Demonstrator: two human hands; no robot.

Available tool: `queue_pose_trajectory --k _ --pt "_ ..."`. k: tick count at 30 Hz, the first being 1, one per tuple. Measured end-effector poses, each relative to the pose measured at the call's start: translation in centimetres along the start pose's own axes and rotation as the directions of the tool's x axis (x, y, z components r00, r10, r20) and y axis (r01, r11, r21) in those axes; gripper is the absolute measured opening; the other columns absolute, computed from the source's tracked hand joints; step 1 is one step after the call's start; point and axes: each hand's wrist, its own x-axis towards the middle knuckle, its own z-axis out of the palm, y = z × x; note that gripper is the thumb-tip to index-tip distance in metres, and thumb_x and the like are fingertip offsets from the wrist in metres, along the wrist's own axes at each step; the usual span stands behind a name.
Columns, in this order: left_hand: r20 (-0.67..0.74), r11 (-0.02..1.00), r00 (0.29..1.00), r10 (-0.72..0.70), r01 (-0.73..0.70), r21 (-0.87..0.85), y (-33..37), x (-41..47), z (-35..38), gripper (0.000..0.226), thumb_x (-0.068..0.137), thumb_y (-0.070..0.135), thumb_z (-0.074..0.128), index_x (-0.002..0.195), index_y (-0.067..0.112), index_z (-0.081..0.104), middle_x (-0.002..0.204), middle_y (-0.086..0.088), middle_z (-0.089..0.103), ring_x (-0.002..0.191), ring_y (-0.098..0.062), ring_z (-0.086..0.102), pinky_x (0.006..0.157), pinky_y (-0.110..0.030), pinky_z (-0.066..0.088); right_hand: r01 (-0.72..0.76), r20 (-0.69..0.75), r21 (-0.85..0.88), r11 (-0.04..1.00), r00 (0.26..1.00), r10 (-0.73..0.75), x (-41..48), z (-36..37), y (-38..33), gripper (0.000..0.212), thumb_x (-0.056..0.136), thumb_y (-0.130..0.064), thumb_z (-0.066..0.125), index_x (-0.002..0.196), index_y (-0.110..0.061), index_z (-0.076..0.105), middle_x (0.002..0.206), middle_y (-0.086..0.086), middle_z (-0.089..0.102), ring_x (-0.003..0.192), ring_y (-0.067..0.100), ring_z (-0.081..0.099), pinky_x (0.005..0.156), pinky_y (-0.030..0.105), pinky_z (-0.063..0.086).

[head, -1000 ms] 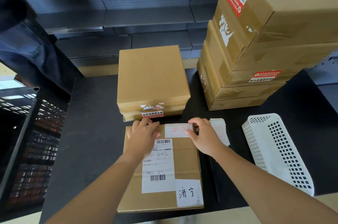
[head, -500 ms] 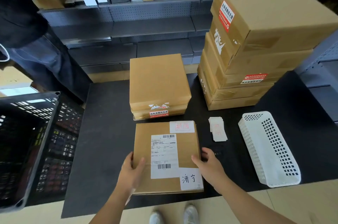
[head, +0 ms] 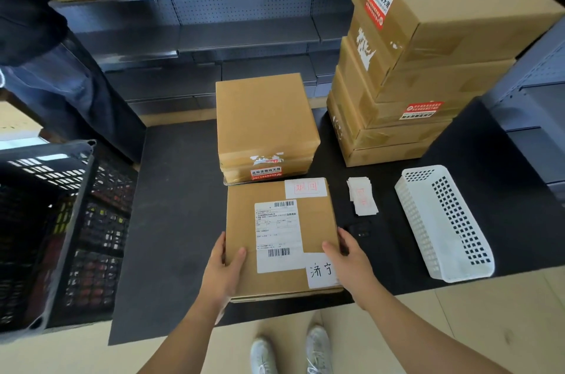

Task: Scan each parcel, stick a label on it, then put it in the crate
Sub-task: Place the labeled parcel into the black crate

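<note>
while both hands grip the parcel [head: 281, 239], crate [head: 46, 221] waits.

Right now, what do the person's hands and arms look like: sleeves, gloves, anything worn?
Both arms are bare as far as the frame shows; no sleeves. The left hand and right hand wear no gloves, and no rings, watch or bands are visible. Light grey-white shoes show below.

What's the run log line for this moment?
step: label on | parcel: gripped by left hand, right hand | crate: next
</note>
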Motion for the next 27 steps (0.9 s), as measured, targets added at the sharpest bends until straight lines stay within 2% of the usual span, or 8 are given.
queue_pose_trajectory --k 4,8,10,13,17,22,24,27 --pt "-0.043 0.998 0.998 0.053 -0.054 -0.031 1.3 -2.1 -1.1 0.060 0.098 0.034 0.063 0.151 0.038 0.035 0.129 0.012 0.061 0.107 -0.005 0.064 0.076 -0.020 0.050 0.079 0.002 0.000 0.997 0.997 -0.079 -2.0 0.0 -1.7 0.058 0.101 -0.035 0.062 0.153 -0.038 0.038 0.129 -0.011 0.059 0.111 0.009 0.059 0.095 0.038 0.055" --pt "-0.157 0.992 0.982 0.101 -0.112 -0.063 2.8 -5.9 -3.4 0.058 0.098 0.035 0.063 0.150 0.040 0.036 0.127 0.014 0.061 0.103 0.001 0.061 0.075 -0.016 0.047 0.198 0.099 -0.006 0.980 0.976 -0.196 -4.2 0.7 -4.1 0.056 0.101 -0.033 0.062 0.152 -0.037 0.038 0.119 -0.016 0.057 0.105 0.003 0.059 0.080 0.026 0.051" --pt "-0.245 0.987 0.964 0.105 -0.131 -0.094 3.3 -8.2 -4.9 0.058 0.098 0.037 0.062 0.150 0.040 0.036 0.128 0.014 0.060 0.105 0.001 0.060 0.082 -0.021 0.050 0.256 0.163 -0.017 0.966 0.954 -0.250 -5.1 1.7 -5.5 0.057 0.100 -0.036 0.063 0.152 -0.038 0.039 0.120 -0.018 0.059 0.106 0.003 0.061 0.085 0.031 0.054" --pt "-0.380 0.975 0.922 0.076 -0.149 -0.167 3.3 -11.8 -7.6 0.061 0.097 0.040 0.063 0.151 0.042 0.033 0.134 0.009 0.059 0.110 -0.008 0.062 0.100 -0.037 0.051 0.337 0.288 -0.037 0.941 0.905 -0.313 -6.5 3.9 -7.4 0.055 0.098 -0.038 0.065 0.149 -0.041 0.042 0.131 -0.013 0.063 0.111 0.008 0.065 0.094 0.039 0.056" --pt "-0.556 0.940 0.831 0.007 -0.195 -0.280 2.3 -16.9 -11.5 0.063 0.095 0.043 0.064 0.150 0.043 0.034 0.135 0.009 0.056 0.109 -0.008 0.061 0.094 -0.034 0.051 0.447 0.497 -0.023 0.894 0.781 -0.378 -9.4 8.0 -10.1 0.052 0.098 -0.034 0.066 0.145 -0.044 0.047 0.124 -0.014 0.070 0.104 0.007 0.071 0.083 0.033 0.060" --pt "-0.703 0.873 0.707 -0.078 -0.292 -0.391 -0.1 -23.7 -16.4 0.059 0.098 0.041 0.060 0.150 0.042 0.033 0.126 0.015 0.055 0.102 -0.003 0.059 0.075 -0.027 0.048 0.559 0.706 -0.038 0.828 0.602 -0.373 -15.3 14.8 -12.1 0.038 0.102 -0.031 0.061 0.134 -0.044 0.048 0.111 -0.010 0.074 0.090 0.005 0.075 0.075 0.032 0.063" --pt "-0.752 0.850 0.649 -0.116 -0.327 -0.413 -1.7 -26.1 -18.9 0.058 0.098 0.041 0.061 0.150 0.041 0.035 0.127 0.015 0.058 0.102 -0.005 0.062 0.076 -0.029 0.051 0.601 0.767 -0.038 0.798 0.530 -0.363 -18.1 18.2 -12.4 0.040 0.102 -0.032 0.060 0.137 -0.044 0.046 0.109 -0.012 0.073 0.088 0.003 0.074 0.067 0.025 0.060" --pt "-0.809 0.823 0.558 -0.185 -0.361 -0.438 -4.6 -29.2 -23.2 0.060 0.097 0.042 0.063 0.150 0.043 0.035 0.133 0.015 0.058 0.105 -0.005 0.063 0.082 -0.032 0.053 0.637 0.839 -0.030 0.770 0.435 -0.327 -22.1 23.9 -12.2 0.048 0.102 -0.033 0.061 0.146 -0.040 0.044 0.114 -0.013 0.072 0.093 0.004 0.074 0.074 0.027 0.061"
